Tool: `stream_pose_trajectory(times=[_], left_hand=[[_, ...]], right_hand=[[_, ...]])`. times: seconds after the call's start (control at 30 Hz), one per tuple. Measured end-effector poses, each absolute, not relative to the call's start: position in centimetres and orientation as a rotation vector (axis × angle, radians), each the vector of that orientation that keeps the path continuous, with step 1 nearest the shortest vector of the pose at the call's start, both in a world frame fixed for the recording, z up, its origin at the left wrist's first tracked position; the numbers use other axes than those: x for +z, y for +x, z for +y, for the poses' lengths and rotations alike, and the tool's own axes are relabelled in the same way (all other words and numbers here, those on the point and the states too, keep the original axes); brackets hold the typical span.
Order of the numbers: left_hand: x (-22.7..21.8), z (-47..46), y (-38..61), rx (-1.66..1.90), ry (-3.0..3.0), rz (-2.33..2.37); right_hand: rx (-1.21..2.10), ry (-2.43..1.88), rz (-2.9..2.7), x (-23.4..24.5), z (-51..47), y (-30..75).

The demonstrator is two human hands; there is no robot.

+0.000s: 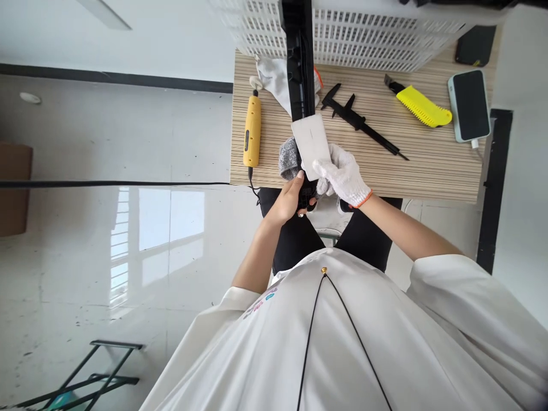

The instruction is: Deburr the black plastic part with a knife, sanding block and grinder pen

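Note:
My bare left hand (287, 200) is closed around the near end of a long black plastic part (301, 80), which runs away from me over the table. In a white knitted glove with an orange cuff, my right hand (342, 174) pinches a flat white rectangular piece (309, 140), thin like a card. This piece lies across the top of the black part and covers a stretch of it. A fuzzy grey cloth (287, 160) sits beside the black part, just beyond my left hand.
On the wood-grain table (428, 177) are a yellow rotary tool (253, 131), a white glove (276, 80), a black caliper (357, 120), a yellow utility knife (423, 107) and a phone-like device (471, 105). A white slatted basket (377, 37) stands behind. A black cable (128, 184) extends left.

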State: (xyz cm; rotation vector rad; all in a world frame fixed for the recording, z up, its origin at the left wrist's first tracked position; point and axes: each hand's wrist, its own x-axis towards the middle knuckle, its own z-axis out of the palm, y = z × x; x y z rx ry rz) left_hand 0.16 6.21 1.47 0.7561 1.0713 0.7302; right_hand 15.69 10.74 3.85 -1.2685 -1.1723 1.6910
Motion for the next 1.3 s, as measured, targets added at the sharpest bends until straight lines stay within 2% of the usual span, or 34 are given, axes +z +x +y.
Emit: stream_pose_trajectory(times=[0.53, 1.3], left_hand=[[2.4, 6.1, 1.2, 0.808, 0.725, 1.185], [1.5, 5.6, 1.4, 0.9, 0.678, 1.131]], right_hand=[[1.63, -1.227, -1.35, 3.1, 10.5, 16.0], [1.566, -1.188, -1.377, 3.3, 9.1, 16.0]])
